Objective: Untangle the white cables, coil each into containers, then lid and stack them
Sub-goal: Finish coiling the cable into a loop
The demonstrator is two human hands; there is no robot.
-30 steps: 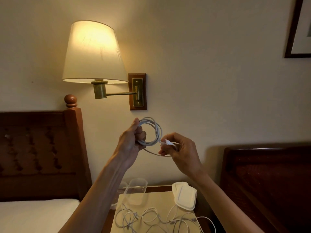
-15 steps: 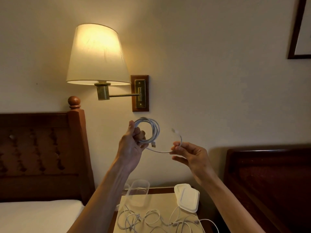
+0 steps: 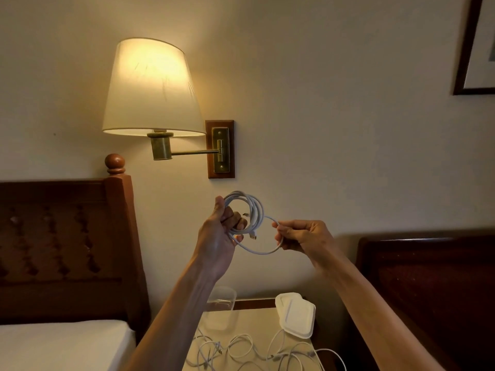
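I hold a white cable (image 3: 255, 210) raised in front of the wall, wound into several loops. My left hand (image 3: 220, 231) grips the coil on its left side. My right hand (image 3: 300, 235) pinches the loose outer loop on the right, a short way from the coil. One connector end dangles inside the coil. Below, on the bedside table (image 3: 257, 321), lie a tangle of white cables (image 3: 254, 352), a clear container (image 3: 222, 298) partly behind my left forearm, and white lids (image 3: 296, 317) stacked at the table's back right.
A lit wall lamp (image 3: 151, 87) hangs above the hands on a brass arm. A wooden headboard (image 3: 67, 250) and white bed (image 3: 64, 344) are at the left. A second dark headboard (image 3: 428, 285) stands at the right. A picture frame (image 3: 475, 49) hangs top right.
My right hand has brought the loose cable end round toward the coil, forming another loop. The view has shifted slightly left and down. My left hand has kept its grip on the coil.
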